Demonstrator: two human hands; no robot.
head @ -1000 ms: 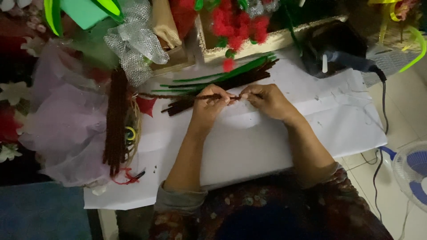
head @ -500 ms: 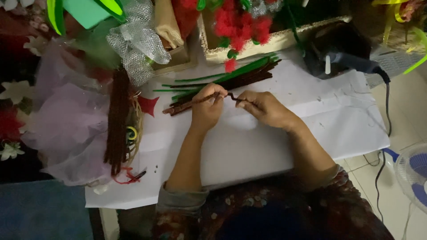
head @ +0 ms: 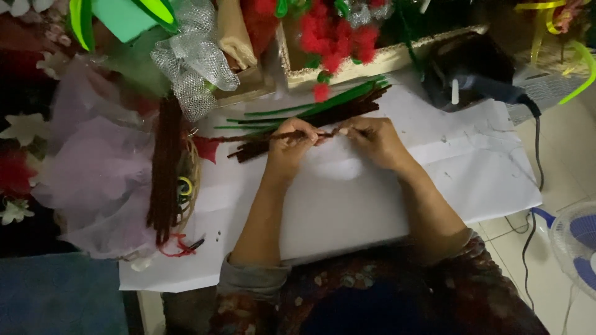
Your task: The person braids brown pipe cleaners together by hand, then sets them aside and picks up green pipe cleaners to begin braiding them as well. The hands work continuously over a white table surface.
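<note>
Below us, we see a wide white paper sheet [head: 385, 205] covering the work surface, its corners hanging toward the tiled floor. At its left edge lies a mound of pale lilac wrapping [head: 93, 180], with a long bundle of dark brown stems [head: 164, 167] laid across it. Next in size, a pile of green and brown pipe cleaners [head: 335, 107] fans out at the top of the sheet, just beyond our hands. Our left hand [head: 288, 149] and right hand [head: 372, 141] meet close together over the paper, fingertips nearly touching. Both pinch one thin brown pipe cleaner [head: 261, 136], which runs leftward from the left fingers, level with the sheet and just above the pile's lower strands.
</note>
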